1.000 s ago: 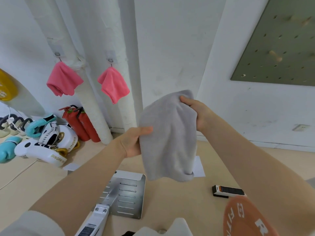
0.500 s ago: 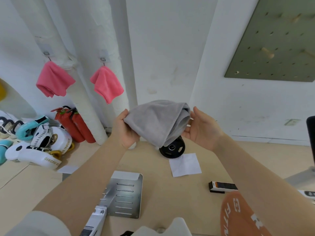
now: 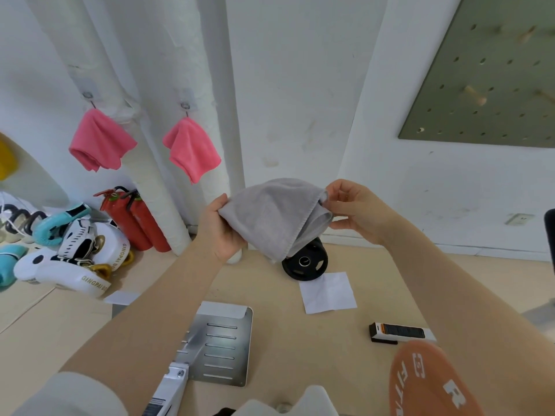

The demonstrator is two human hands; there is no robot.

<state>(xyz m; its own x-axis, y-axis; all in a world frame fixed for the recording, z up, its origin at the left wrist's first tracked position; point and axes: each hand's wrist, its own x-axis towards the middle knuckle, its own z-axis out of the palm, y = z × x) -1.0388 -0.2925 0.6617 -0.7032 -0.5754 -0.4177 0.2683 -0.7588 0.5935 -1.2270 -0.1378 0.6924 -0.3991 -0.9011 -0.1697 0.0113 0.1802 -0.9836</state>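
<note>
Tan table [image 3: 285, 340], white wall behind. Cloth [image 3: 270, 214] in the air over the table's far edge. Left hand [image 3: 220, 232] grips its left corner, right hand [image 3: 357, 208] pinches the right hem. Likely soft, light, floppy: take it by the corners.

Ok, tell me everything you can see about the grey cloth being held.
The grey cloth looks like soft microfibre with a stitched hem. Folded over, it hangs in the air above the table, sagging to a point. The left hand grips its left corner; the right hand pinches its layered right edge.
</note>
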